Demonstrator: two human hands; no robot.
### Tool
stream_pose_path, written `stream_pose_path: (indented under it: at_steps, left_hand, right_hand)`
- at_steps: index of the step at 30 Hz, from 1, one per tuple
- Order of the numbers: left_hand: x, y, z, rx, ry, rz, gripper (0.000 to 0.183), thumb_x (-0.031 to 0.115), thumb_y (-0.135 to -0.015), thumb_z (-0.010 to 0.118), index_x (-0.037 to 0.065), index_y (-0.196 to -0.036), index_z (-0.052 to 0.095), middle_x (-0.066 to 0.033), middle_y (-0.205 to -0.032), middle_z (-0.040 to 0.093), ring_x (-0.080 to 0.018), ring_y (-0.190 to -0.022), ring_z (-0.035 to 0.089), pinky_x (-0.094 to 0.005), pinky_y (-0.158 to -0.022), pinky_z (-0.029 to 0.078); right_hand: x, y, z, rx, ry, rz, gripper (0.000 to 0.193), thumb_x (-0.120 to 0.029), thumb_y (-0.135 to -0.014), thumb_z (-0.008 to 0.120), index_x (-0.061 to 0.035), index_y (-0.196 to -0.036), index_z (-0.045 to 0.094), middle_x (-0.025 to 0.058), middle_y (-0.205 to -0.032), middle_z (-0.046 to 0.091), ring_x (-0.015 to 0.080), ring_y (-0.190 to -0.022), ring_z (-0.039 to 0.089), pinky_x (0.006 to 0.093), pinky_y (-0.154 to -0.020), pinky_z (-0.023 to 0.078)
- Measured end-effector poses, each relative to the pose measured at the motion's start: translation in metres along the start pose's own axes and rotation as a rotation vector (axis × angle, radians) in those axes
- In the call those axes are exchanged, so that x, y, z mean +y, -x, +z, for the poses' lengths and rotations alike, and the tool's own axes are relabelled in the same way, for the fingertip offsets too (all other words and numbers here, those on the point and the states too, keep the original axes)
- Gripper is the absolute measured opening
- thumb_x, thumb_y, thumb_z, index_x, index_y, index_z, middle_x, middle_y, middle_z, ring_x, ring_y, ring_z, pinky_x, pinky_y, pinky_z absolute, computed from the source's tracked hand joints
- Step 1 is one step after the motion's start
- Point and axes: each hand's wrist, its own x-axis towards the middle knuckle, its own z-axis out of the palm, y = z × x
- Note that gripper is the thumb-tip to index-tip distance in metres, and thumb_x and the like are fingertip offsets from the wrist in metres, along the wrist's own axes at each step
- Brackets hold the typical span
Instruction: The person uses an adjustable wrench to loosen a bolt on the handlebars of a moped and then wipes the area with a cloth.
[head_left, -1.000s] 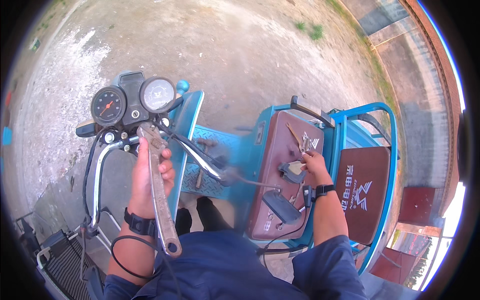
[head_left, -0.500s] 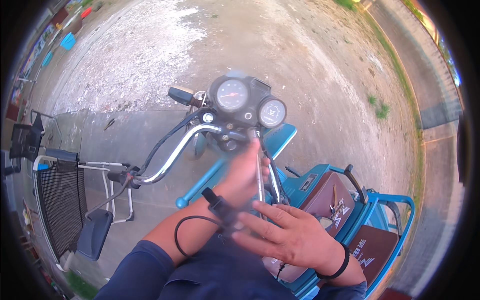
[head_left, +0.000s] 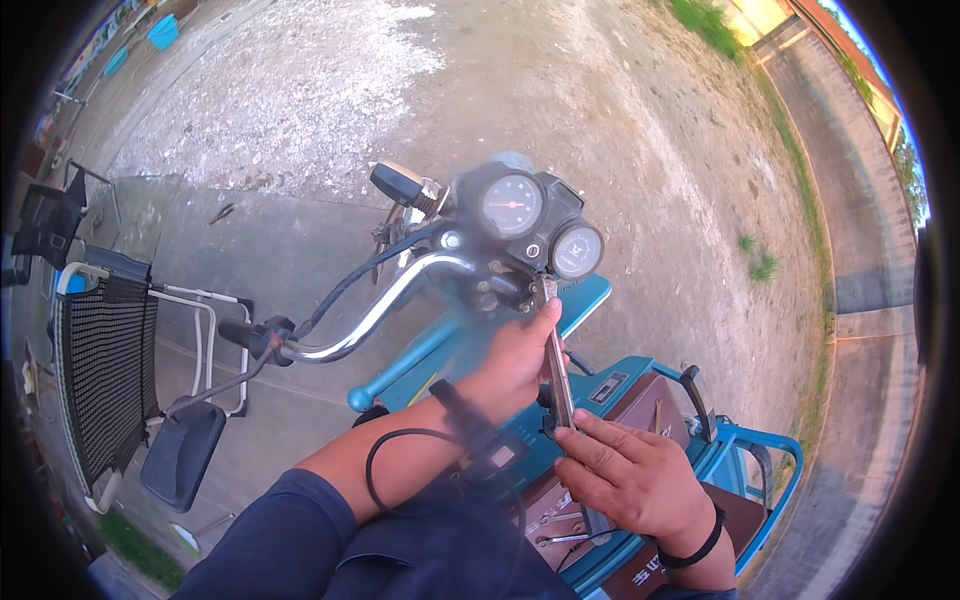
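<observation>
A long silver wrench (head_left: 561, 375) reaches from the handlebar clamp, just below the two round gauges (head_left: 512, 205), back toward me. My left hand (head_left: 515, 355) is closed around its far part, with the thumb along the top near the clamp. At the near end, my right hand (head_left: 635, 475) presses its stretched fingertips against the handle; its thumb is hidden. The chrome handlebar (head_left: 380, 305) curves out to the left, while its right side is mostly covered by my hands and the wrench. A blurry smudge lies over the clamp area.
A black cable (head_left: 372, 455) hangs across my left forearm. Several wrenches (head_left: 560, 530) lie on the brown seat of the blue vehicle (head_left: 610, 380). A mirror (head_left: 185, 455) sticks out at left, beside a black mesh chair (head_left: 110, 370). A low wall (head_left: 860, 240) runs along the right.
The view has shifted, so the handlebar and gauges sit farther right and lower. My right hand's spread fingers have drawn together on the wrench's end. My left hand stays near the clamp.
</observation>
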Motion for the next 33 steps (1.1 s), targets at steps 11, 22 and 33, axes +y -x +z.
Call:
stream_pose_path:
  at_steps: [11,22,33]
  left_hand:
    - [0.002,0.007,-0.001,-0.122,0.15,-0.015,0.025,0.034,-0.099,0.061,0.01,-0.104,0.061,-0.0041,-0.089,0.065,-0.0173,-0.081,0.065,-0.0354,-0.076,0.055]
    - [-0.015,-0.01,-0.009,-0.23,0.286,-0.162,0.033,0.042,-0.098,0.06,0.011,-0.109,0.058,-0.007,-0.098,0.066,-0.0217,-0.09,0.068,-0.0344,-0.078,0.056]
    - [-0.013,0.005,-0.019,-0.379,0.206,-0.085,0.028,0.028,-0.1,0.058,0.012,-0.122,0.057,-0.0069,-0.118,0.062,-0.0227,-0.109,0.061,-0.0409,-0.097,0.047]
  right_hand:
    - [0.011,0.01,0.022,0.411,-0.09,0.169,0.026,-0.019,-0.081,0.077,-0.0068,-0.097,0.062,0.0139,-0.1,0.071,0.0314,-0.092,0.072,0.0349,-0.07,0.059]
    - [0.022,0.015,0.054,1.0,-0.192,0.795,0.019,-0.018,-0.094,0.066,-0.0006,-0.091,0.058,0.0097,-0.081,0.064,0.0156,-0.066,0.06,0.0261,-0.062,0.047]
    - [0.019,0.079,0.079,1.36,-0.949,0.897,0.028,-0.029,-0.101,0.055,-0.0014,-0.097,0.053,0.0135,-0.083,0.065,0.0193,-0.065,0.066,0.0265,-0.058,0.053]
